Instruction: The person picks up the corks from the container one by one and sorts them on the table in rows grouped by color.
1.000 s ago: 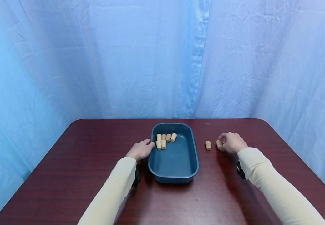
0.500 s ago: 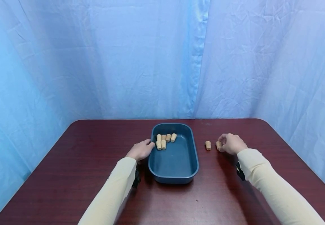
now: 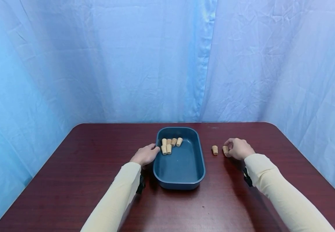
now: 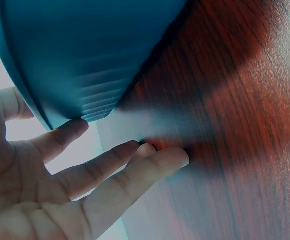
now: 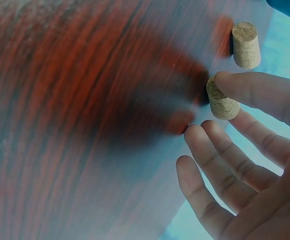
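Observation:
A dark blue tray [image 3: 179, 183] stands mid-table with several tapered corks [image 3: 169, 149] lying bunched at its far left. My left hand [image 3: 145, 154] holds the tray's left side, thumb over the rim. In the left wrist view one finger [image 4: 67, 135] touches the outer wall, and the other fingers reach down by the table. To the right of the tray, my right hand [image 3: 239, 149] pinches a cork [image 5: 222, 102] between thumb and index finger, at the table surface. The remaining fingers are spread loosely. Another cork [image 3: 215, 150] stands just left of it, apart from the hand.
The dark red-brown table [image 3: 92, 180] has rounded far corners. Pale blue curtains [image 3: 144, 64] hang behind it and along both sides. A black wrist-worn device [image 3: 247, 176] sits under the right cuff, another [image 3: 140, 183] under the left.

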Available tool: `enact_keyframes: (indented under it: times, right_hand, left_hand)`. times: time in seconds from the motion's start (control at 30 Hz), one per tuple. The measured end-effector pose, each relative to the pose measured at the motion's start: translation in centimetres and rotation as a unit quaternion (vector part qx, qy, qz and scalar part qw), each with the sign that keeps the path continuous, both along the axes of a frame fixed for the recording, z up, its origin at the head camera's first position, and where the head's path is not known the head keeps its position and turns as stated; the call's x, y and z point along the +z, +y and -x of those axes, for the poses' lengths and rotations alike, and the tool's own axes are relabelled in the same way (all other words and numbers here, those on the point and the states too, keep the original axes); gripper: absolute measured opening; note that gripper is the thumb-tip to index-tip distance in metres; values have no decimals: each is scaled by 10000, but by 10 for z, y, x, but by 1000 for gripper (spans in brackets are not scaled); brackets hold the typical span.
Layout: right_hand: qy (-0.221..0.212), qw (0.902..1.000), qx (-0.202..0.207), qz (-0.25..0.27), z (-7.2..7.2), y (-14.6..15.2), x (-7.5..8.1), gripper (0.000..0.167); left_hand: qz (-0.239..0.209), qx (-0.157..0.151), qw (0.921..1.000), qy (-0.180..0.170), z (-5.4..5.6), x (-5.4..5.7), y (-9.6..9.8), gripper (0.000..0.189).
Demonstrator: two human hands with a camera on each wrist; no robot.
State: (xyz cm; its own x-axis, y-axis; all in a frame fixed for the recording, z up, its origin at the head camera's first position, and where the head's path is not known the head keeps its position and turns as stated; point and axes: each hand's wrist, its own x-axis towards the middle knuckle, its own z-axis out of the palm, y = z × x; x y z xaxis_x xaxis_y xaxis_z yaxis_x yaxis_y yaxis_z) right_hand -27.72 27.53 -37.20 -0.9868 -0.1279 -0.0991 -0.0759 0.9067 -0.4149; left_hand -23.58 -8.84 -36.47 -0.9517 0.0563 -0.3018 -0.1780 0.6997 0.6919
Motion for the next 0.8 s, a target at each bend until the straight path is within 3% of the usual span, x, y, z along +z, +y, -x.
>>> enact_keyframes:
  times: [0.4,0.8]
  right_hand:
    - [105,9999,77,95,-1,2,2,34]
    - [129,9983,176,532,-1,-6,23,48]
  left_hand:
    - [40,-79,9999,48,-1,1,0,55]
    - [45,-31,10000,30,-1,1,-1,56]
